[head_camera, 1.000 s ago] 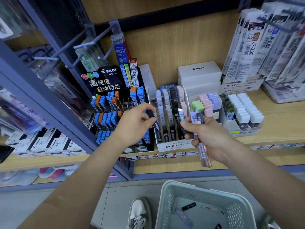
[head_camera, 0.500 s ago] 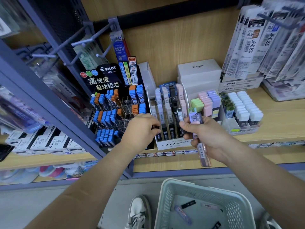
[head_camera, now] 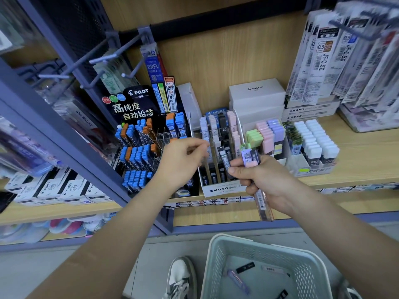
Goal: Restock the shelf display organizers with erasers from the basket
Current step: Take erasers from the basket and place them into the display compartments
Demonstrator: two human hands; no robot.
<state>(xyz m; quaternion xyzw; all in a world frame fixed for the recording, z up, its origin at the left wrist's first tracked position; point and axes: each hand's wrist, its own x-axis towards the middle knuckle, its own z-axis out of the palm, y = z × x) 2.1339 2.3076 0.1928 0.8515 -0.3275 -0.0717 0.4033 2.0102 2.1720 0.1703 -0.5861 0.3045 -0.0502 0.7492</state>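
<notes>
My right hand (head_camera: pixel 265 180) grips a bundle of several slim cases (head_camera: pixel 250 157), purple, pink and dark, with a clear tube sticking out below the fist. It hovers in front of the white MONO graph organizer (head_camera: pixel 218 189) on the shelf. My left hand (head_camera: pixel 183 160) hangs blurred just left of that organizer, fingers curled, with nothing visible between them. To the right stand pastel erasers (head_camera: pixel 268 134) and white erasers (head_camera: pixel 315 143) in their organizers. The pale green basket (head_camera: pixel 216 255) sits on the floor below, with a few small cases (head_camera: pixel 237 279) on its bottom.
A black Pilot lead display (head_camera: pixel 140 147) with blue and orange cases stands left of my left hand. White Pilot boxes (head_camera: pixel 257 96) sit behind the organizers, and refill packs (head_camera: pixel 328 59) hang at upper right. Metal hooks (head_camera: pixel 112 55) jut out at upper left. A shoe (head_camera: pixel 181 277) is beside the basket.
My left hand carried a dark case down into the organizer's front slots, let it go and has drawn back up and left. My right hand has kept its bundle nearly still.
</notes>
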